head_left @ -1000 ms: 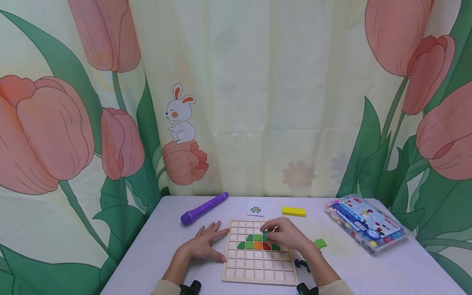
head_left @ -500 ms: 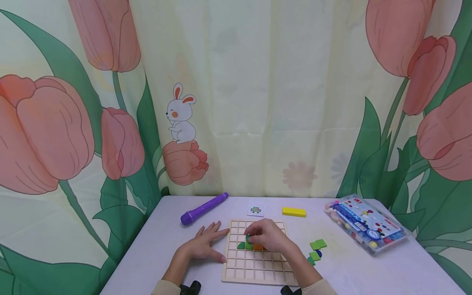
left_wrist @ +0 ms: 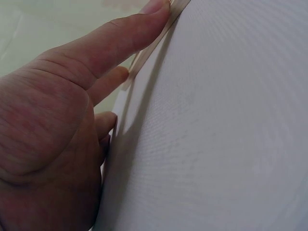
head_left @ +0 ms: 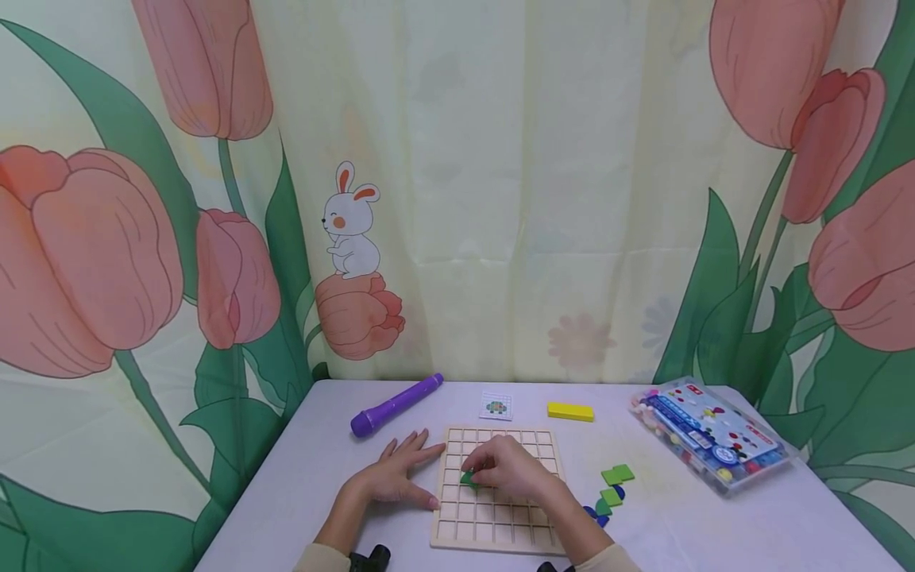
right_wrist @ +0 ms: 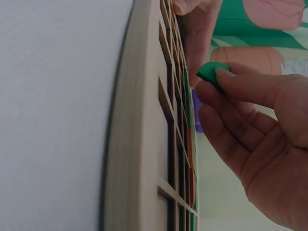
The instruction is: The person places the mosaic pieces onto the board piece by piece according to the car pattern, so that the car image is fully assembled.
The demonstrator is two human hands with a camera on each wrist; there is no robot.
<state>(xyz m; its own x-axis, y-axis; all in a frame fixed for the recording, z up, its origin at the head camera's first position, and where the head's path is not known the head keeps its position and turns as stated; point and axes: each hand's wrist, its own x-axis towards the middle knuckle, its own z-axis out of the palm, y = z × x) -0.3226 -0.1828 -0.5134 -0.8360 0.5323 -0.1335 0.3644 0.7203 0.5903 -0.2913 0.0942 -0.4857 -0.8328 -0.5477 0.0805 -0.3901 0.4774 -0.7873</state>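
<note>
The right hand [head_left: 511, 470] pinches a green quarter-round piece [right_wrist: 211, 72] between fingertips just above the wooden grid board [head_left: 493, 528]. The left hand [head_left: 393, 475] lies flat and relaxed on the table [head_left: 300, 477], fingers touching the board's left edge. Loose green and blue pieces [head_left: 611, 486] lie right of the board; a purple marker [head_left: 395, 403] sits behind.

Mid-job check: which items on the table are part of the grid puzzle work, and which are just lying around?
In use: wooden grid board, green piece pinched by right hand, left hand steadying the board, loose pieces, pattern card.
Idle: purple marker, yellow block, bead box.
</note>
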